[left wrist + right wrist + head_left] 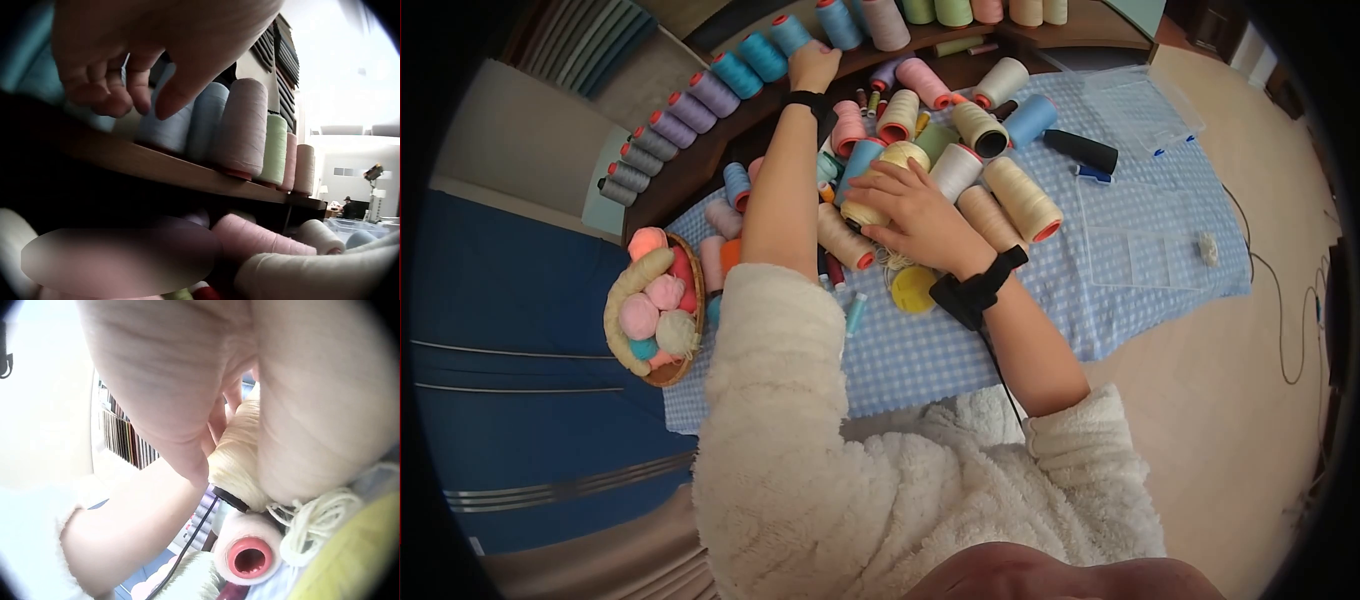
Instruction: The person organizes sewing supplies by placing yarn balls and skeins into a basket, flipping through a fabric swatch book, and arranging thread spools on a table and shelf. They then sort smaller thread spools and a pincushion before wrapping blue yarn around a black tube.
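Observation:
My left hand (814, 66) is up at the curved shelf, in front of the row of thread cones. Its fingers hang loosely curled beside a light blue thread cone (790, 33), a gap between thumb and fingertips in the left wrist view. On the table my right hand (918, 218) grips a cream yarn cone (905, 155), its fingers spread across the top and the thumb round the near side. The cone's dark base (230, 499) shows in the right wrist view, beside a pale cone with a red core (250, 557) and loose cream yarn (319, 522).
Many thread cones lie about on the blue checked cloth (920, 375). A wicker basket (697, 345) of yarn balls stands at the left. Clear plastic boxes (1135, 245) lie at the right, near a black cone (1080, 149). A yellow disc (913, 290) is beside my right wrist.

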A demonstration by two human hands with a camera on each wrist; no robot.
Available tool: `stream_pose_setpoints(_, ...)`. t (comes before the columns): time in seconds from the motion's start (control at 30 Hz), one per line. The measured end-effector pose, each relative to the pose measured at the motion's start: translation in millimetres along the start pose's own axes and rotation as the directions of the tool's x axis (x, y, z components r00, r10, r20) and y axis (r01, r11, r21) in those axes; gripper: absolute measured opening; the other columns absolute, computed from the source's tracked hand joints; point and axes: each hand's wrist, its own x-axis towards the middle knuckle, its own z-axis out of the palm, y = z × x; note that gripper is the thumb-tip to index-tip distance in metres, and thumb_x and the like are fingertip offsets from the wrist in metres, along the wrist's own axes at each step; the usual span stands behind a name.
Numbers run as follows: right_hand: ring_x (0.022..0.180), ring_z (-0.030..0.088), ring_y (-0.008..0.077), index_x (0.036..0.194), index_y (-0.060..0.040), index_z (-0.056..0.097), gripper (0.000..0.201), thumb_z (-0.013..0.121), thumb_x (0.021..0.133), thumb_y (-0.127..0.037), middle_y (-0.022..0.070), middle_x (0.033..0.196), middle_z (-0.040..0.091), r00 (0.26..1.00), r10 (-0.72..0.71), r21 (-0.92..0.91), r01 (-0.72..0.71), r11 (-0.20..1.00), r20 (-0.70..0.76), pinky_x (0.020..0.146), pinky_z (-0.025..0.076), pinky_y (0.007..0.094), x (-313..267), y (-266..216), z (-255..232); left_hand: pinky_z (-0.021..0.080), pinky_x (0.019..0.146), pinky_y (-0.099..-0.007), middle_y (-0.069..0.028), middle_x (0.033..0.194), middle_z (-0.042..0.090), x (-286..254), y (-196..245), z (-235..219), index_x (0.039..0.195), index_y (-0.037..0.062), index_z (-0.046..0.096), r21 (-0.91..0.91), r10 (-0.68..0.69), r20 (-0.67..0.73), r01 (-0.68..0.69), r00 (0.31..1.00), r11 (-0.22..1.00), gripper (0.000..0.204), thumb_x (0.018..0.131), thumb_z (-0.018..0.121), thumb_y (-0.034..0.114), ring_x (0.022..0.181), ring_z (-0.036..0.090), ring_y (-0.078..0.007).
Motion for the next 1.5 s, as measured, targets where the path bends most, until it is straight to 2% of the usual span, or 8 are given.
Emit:
stream_pose_setpoints(0.27, 0.135, 0.045, 0.0269, 0.124, -0.0121, 0.065, 0.041, 0.069, 0.086, -0.024, 0.0039, 0.133, 0.059, 1.0, -0.01, 0.001, 0.01, 1.0, -0.008, 0.118, 0.026, 0.0544, 0, -1, -2, 0.056, 0.074, -0.0311, -0.0153, 0.084, 0.074, 33, -9, 54, 0.139, -0.0041, 0.056, -0.259, 0.153, 0.149, -0.11, 0.977, 0.96, 0.066, 0.078, 0.069, 0.019, 0.075, 0.072, -0.0202)
stream_pose_setpoints(0.5, 0.135, 0.045, 0.0268, 0.124, -0.012, 0.065, 0.041, 0.07, 0.085, -0.024, 0.0038, 0.133, 0.059, 1.0, -0.012, 0.013, 0.012, 1.0, -0.011, 0.117, 0.027, 0.0543, 0, 2, 1, 0.055, 0.073, -0.0304, -0.0107, 0.084, 0.075, 29, 1, 41, 0.114, 0.003, 0.074, -0.164, 0.141, 0.072, -0.128, 0.987, 0.978, 0.041, 0.08, 0.071, 0.026, 0.074, 0.071, -0.0184)
stream_pose_setpoints(0.6, 0.135, 0.045, 0.0268, 0.125, -0.0121, 0.065, 0.041, 0.07, 0.085, -0.024, 0.0041, 0.133, 0.059, 1.0, -0.017, 0.003, 0.017, 1.0, -0.023, 0.117, 0.027, 0.0542, 0, 2, 2, 0.056, 0.083, -0.038, -0.0147, 0.088, 0.076, 9, 30, 15, 0.093, 0.0076, 0.079, -0.322, 0.061, 0.19, 0.003, 0.98, 0.947, 0.029, 0.077, 0.073, 0.032, 0.089, 0.072, -0.0311)
stream_pose_setpoints(0.7, 0.135, 0.045, 0.0267, 0.125, -0.012, 0.065, 0.041, 0.069, 0.086, -0.024, 0.0043, 0.133, 0.059, 1.0, -0.005, -0.002, 0.005, 1.0, -0.005, 0.117, 0.027, 0.0539, 0, 2, 1, 0.056, 0.078, -0.0365, -0.0137, 0.084, 0.074, 3, 37, 29, 0.091, 0.0041, 0.076, -0.365, 0.235, 0.12, -0.177, 0.965, 0.914, 0.033, 0.074, 0.079, 0.033, 0.085, 0.072, -0.0292)
stream_pose_setpoints(0.83, 0.136, 0.045, 0.027, 0.126, -0.0119, 0.065, 0.042, 0.069, 0.086, -0.024, 0.0046, 0.134, 0.059, 1.0, -0.004, -0.006, 0.004, 1.0, -0.005, 0.118, 0.027, 0.0538, 0, 0, -1, 0.055, 0.086, -0.0355, -0.02, 0.103, 0.072, 17, 37, 69, 0.109, 0.0, 0.067, -0.247, 0.189, -0.23, -0.245, 0.955, 0.938, 0.062, 0.068, 0.088, 0.043, 0.094, 0.07, -0.034)
stream_pose_setpoints(1.13, 0.136, 0.044, 0.0285, 0.13, -0.0125, 0.062, 0.046, 0.069, 0.086, -0.026, 0.0059, 0.134, 0.058, 1.0, 0.008, -0.015, -0.008, 1.0, 0.009, 0.118, 0.027, 0.054, 0, -1, -1, 0.054, 0.091, -0.0394, -0.0193, 0.113, 0.069, -19, 99, 27, 0.113, -0.0013, 0.068, -0.286, 0.187, -0.115, -0.212, 0.976, 0.934, 0.057, 0.067, 0.085, 0.028, 0.104, 0.067, -0.0352)
stream_pose_setpoints(1.33, 0.137, 0.043, 0.029, 0.132, -0.0131, 0.06, 0.048, 0.069, 0.086, -0.026, 0.0068, 0.136, 0.056, 0.999, 0.009, -0.03, -0.008, 1.0, 0.031, 0.118, 0.026, 0.0548, 0, 0, -1, 0.054, 0.091, -0.0389, -0.0229, 0.109, 0.071, -20, 115, 18, 0.108, -0.0004, 0.07, -0.599, 0.154, 0.216, 0.007, 0.964, 0.8, 0.05, 0.069, 0.084, 0.028, 0.106, 0.068, -0.0368)
stream_pose_setpoints(1.5, 0.138, 0.041, 0.0301, 0.133, -0.0123, 0.059, 0.049, 0.068, 0.086, -0.023, 0.0083, 0.14, 0.054, 0.999, 0.027, -0.004, -0.027, 1.0, 0.018, 0.12, 0.023, 0.0572, -1, -1, -2, 0.054, 0.091, -0.0403, -0.0264, 0.107, 0.071, 0, 135, 52, 0.105, -0.0066, 0.068, -0.492, 0.151, 0.052, -0.106, 0.987, 0.864, 0.053, 0.069, 0.085, 0.028, 0.104, 0.069, -0.0375)
